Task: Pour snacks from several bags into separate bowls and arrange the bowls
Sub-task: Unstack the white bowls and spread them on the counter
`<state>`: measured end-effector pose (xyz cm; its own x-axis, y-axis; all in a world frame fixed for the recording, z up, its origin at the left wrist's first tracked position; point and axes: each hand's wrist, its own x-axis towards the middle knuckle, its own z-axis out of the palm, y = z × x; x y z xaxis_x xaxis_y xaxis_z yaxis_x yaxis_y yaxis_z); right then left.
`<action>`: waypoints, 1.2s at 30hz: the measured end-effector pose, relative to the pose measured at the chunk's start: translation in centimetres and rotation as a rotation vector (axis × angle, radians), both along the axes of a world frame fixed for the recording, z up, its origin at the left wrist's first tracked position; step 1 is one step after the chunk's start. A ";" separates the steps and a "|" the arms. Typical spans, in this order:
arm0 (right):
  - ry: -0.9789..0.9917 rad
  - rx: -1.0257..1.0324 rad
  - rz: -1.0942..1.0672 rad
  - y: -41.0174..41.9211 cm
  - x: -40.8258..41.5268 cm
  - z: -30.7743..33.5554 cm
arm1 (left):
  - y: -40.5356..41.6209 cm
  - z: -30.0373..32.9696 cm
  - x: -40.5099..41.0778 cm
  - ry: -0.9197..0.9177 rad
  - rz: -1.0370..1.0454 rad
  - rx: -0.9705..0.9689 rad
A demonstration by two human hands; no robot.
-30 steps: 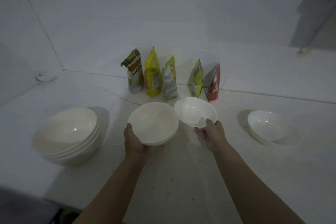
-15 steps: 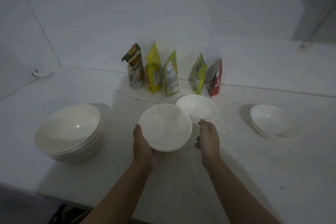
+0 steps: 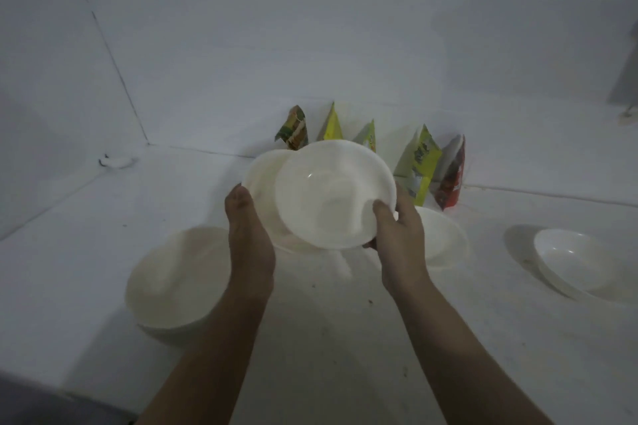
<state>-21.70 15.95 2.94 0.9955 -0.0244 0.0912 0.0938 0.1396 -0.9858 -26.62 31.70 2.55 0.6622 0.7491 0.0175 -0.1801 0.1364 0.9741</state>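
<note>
White counter (image 3: 345,338) and white walls fill the view under dim light, with five snack bags (image 3: 419,166) stood in a row at the back, all apparently unopened and partly hidden behind raised bowls. Two nested bowls have been lifted off the counter since a moment ago and are now being pulled apart in mid-air: the front bowl (image 3: 331,193) is pinched by the right hand (image 3: 397,238), thumb curled over the near rim and fingers behind, while the rear bowl (image 3: 262,183) is gripped at its left edge by the left hand (image 3: 248,238), thumb over the rim. The front bowl is tilted toward the camera and overlaps the rear one; whether they are touching cannot be told. One bowl placed earlier (image 3: 442,238) is seen on the counter just behind the right hand, another bowl (image 3: 573,259) sits well apart to the right, and a remaining stack (image 3: 176,276) is left near the left forearm, somewhat blurred. Half a second ago only the left hand held the pair, and the right was free. Separation is judged to be under way, so bowls are still being laid out; no pouring has been started.
</note>
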 end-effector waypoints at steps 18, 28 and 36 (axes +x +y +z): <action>0.408 0.314 -0.096 18.1 3.0 -6.1 | 27.3 -6.0 5.4 0.354 0.019 -0.170; 0.508 0.249 -0.172 18.7 1.7 -8.3 | 30.0 -10.9 5.0 0.470 -0.051 0.033; 0.462 -0.004 -0.269 17.5 -2.3 -6.1 | 27.8 -10.4 0.1 0.332 0.105 0.266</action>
<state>-23.98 33.43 -3.18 0.8906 -0.2845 -0.3548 -0.3186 0.1665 -0.9331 -26.53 59.47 -7.83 0.5847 0.8111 0.0186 0.1490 -0.1299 0.9803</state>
